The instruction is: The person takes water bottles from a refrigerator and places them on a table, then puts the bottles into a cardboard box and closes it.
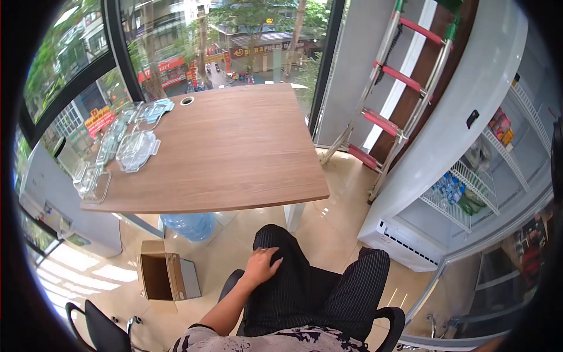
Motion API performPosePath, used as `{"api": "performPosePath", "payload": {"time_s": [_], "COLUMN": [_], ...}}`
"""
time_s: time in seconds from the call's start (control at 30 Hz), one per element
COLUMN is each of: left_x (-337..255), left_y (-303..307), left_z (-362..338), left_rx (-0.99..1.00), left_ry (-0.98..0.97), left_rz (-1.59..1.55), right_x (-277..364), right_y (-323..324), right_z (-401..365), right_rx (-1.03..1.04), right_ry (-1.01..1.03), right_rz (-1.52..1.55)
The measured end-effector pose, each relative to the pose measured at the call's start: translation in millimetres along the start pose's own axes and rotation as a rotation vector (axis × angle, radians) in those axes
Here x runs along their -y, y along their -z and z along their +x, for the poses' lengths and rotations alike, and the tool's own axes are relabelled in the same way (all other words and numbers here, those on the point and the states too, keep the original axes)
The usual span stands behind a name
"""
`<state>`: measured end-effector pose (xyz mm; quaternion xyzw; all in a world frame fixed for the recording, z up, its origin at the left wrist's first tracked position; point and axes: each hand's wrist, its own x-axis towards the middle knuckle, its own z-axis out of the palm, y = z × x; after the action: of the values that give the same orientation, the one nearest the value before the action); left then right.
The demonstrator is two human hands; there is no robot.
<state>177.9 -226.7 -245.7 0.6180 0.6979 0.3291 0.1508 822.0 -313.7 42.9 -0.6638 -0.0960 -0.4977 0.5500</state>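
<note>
**Here, a left hand (pixel 262 267) is resting on a striped trouser leg (pixel 284 299) below the wooden table (pixel 234 152)**

Now the person is sitting on a black chair (pixel 319 280) just in front of the table's near edge, knees pointing towards it. The left hand is lying palm down on the left trouser leg, near the knee, with its fingers loosely spread and nothing in its grasp. The right hand is not showing in the view, so its state cannot be told.

On the table's left edge, clear glass containers (pixel 136 151) are sitting in a row, with pale blue lids (pixel 157 108) lying at the far end of that row. A blue water bottle (pixel 187 226) is standing on the floor beneath the table's near edge. An open cardboard box (pixel 158 276) is lying on the floor in front of the table, to the left of the leg. A ladder (pixel 393 100) with red rungs is leaning to the right of the table, and beyond it a white fridge (pixel 481 88) is standing open, well apart from the hand.
</note>
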Motion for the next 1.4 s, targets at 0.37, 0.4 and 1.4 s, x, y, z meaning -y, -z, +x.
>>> {"api": "performPosePath", "payload": {"time_s": [0.37, 0.4, 1.4], "left_x": [-3, -4, 26], "left_y": [17, 21, 76], "left_z": [-19, -23, -153], "left_rx": [-0.099, -0.111, -0.344], "left_ry": [-0.016, 0.008, 0.409], "left_rz": [-0.051, -0.061, 0.073], "right_x": [6, 17, 246], "right_y": [-11, -7, -153], "right_z": [-39, -45, -283], "right_rx": [0.008, 0.189, 0.541], "right_ry": [0.41, 0.192, 0.329], "right_rz": [0.195, 0.142, 0.903]}}
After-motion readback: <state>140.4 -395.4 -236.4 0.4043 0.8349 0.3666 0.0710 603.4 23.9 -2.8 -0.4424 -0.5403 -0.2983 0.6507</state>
